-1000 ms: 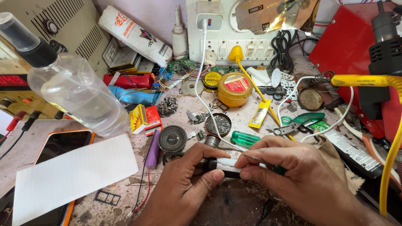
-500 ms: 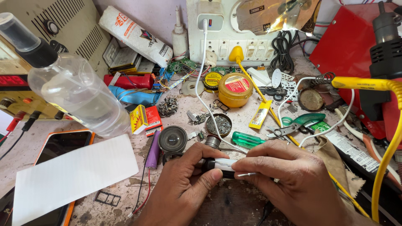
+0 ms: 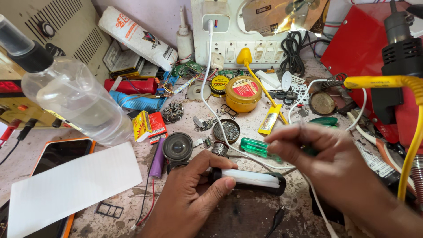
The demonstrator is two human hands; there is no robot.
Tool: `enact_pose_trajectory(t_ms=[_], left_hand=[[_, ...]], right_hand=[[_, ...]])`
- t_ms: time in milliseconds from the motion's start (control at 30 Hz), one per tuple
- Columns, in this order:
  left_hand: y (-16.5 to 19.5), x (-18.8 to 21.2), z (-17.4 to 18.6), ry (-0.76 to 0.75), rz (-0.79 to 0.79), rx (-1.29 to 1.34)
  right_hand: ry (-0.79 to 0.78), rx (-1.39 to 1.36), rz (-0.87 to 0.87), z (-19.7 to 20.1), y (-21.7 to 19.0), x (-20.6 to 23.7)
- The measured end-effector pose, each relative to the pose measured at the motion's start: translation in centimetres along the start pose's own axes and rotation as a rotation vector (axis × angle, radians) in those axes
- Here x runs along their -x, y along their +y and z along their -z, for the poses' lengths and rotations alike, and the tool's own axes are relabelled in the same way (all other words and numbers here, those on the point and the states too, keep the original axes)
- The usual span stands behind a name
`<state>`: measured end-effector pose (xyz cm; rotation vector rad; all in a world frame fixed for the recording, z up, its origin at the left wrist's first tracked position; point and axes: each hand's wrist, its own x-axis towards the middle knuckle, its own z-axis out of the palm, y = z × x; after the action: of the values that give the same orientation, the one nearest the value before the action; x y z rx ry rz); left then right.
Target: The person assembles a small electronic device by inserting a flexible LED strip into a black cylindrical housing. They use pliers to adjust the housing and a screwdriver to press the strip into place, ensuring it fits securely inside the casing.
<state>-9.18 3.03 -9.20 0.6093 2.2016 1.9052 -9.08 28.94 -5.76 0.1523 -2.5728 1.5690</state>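
My left hand (image 3: 189,198) grips a black cylinder with a white middle band (image 3: 249,178), holding it flat on the dirty bench top with the thumb across its left end. My right hand (image 3: 328,165) hovers blurred just above and right of the cylinder. Its fingers are curled together around what looks like a small dark-green tool (image 3: 311,151). A transparent green screwdriver handle (image 3: 255,147) lies on the bench just beyond the cylinder. A white cable (image 3: 210,94) runs from the wall charger down past both hands.
A clear spray bottle (image 3: 75,103) leans at the left over a phone in an orange case (image 3: 55,156) and a white sheet (image 3: 72,185). A yellow tin (image 3: 243,93), small speaker (image 3: 177,146), purple cell (image 3: 157,159) and loose parts crowd the middle. A red hot-air station (image 3: 365,50) and yellow cable (image 3: 412,132) stand right.
My right hand has lifted off the cylinder's right end and moved up and right, now blurred. My left hand still holds the cylinder, whose white band is now uncovered.
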Motion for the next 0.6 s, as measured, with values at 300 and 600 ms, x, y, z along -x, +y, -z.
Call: enact_pose_trajectory(t_ms=[300,600], left_hand=[[0.8,-0.6,-1.1,0.008,0.047,0.000],[1.3,0.4,-0.1,-0.076,0.054,0.015]], right_hand=[[-0.496,0.175,-0.360,3.5,-1.5,-1.4],[-0.426,0.291,-0.511,2.3,-3.6,-0.7]])
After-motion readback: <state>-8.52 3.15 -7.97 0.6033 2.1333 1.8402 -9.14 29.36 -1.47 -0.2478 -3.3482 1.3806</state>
